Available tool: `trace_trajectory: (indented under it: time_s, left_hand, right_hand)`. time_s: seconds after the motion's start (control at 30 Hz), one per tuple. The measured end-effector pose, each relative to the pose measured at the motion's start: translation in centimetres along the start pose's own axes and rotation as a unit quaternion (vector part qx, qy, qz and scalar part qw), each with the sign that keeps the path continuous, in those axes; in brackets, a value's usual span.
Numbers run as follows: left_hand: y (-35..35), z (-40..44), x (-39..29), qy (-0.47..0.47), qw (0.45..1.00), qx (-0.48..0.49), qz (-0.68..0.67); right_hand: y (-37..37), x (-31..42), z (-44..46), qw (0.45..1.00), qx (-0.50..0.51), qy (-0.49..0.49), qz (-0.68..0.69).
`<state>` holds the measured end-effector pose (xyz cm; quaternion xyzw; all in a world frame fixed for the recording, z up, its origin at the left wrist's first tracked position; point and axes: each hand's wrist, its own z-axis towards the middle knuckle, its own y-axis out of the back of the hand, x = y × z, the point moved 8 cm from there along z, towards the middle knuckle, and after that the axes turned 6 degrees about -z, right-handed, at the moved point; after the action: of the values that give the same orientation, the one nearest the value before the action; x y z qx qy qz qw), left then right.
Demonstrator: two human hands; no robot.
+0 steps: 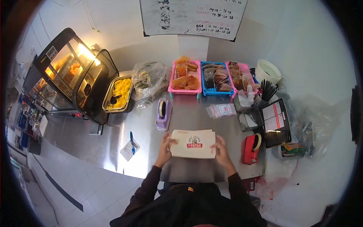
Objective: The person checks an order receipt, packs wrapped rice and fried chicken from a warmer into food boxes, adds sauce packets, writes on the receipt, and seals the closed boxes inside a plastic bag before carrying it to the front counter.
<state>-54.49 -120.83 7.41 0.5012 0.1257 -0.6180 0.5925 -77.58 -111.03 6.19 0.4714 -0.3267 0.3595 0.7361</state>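
Note:
A cream cardboard food box (pixel 193 151) with a printed logo is held level in front of me, above the near edge of the steel counter (pixel 151 130). My left hand (pixel 165 149) grips its left end, thumb on the top face. At the right end, my right hand (pixel 222 150) has its fingers closed on the side of the box. Just beyond the box stands a purple tape dispenser (pixel 163 116), and a red tape dispenser (pixel 250 149) sits to the right of my right hand. The underside of the box is hidden.
A lit food warmer (pixel 72 75) stands at the left, beside a metal tray of yellow food (pixel 120 94). Sachets fill a pink basket (pixel 185 90) and a blue basket (pixel 217 92) along the wall. A tablet (pixel 275 123) leans at right; a pen (pixel 132 142) lies on paper.

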Motion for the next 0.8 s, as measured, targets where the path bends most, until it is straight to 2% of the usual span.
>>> trace_trajectory:
  time_s: [0.03,0.1,0.23,0.3,0.4,0.47,0.5,0.6,0.7,0.8]
  left_hand:
    - [-0.9,-0.6,0.5,0.050,0.995,-0.018,-0.088]
    - [-2.6,-1.7,1.7,0.149,0.953,-0.050,-0.260]
    - [-0.9,1.7,0.2,0.097,0.986,-0.002,-0.135]
    - [-0.7,2.9,-0.1,0.246,0.950,0.037,-0.189]
    - [-0.4,2.6,-0.5,0.224,0.965,0.028,-0.137]
    - [-0.2,1.4,-2.7,0.011,0.999,-0.010,0.040]
    - [0.1,0.4,-2.8,0.030,0.999,-0.028,-0.003]
    - [-0.2,-2.5,-1.1,0.043,0.987,0.044,-0.149]
    - [-0.9,-4.1,0.3,0.101,0.983,0.104,-0.112]
    - [0.3,-1.5,-2.2,0.065,0.984,0.165,-0.023]
  right_hand:
    - [-0.5,-0.2,-1.0,0.999,-0.040,0.006,-0.036]
    - [-1.0,-0.2,-0.6,0.998,-0.047,-0.029,-0.003]
    - [0.8,1.9,1.8,0.994,-0.081,-0.066,-0.024]
    - [0.6,0.9,2.4,0.995,-0.062,-0.080,-0.004]
    - [0.3,0.9,2.3,0.996,-0.044,-0.072,-0.015]
    - [0.5,2.1,1.3,0.997,-0.045,-0.043,-0.037]
    - [0.8,3.4,0.5,0.997,-0.050,-0.019,-0.049]
    - [0.0,2.8,-2.1,0.999,-0.015,0.021,-0.045]
    - [0.0,1.6,-2.3,0.997,0.045,0.007,-0.055]
    - [0.2,3.6,-0.8,0.980,0.124,0.014,-0.154]
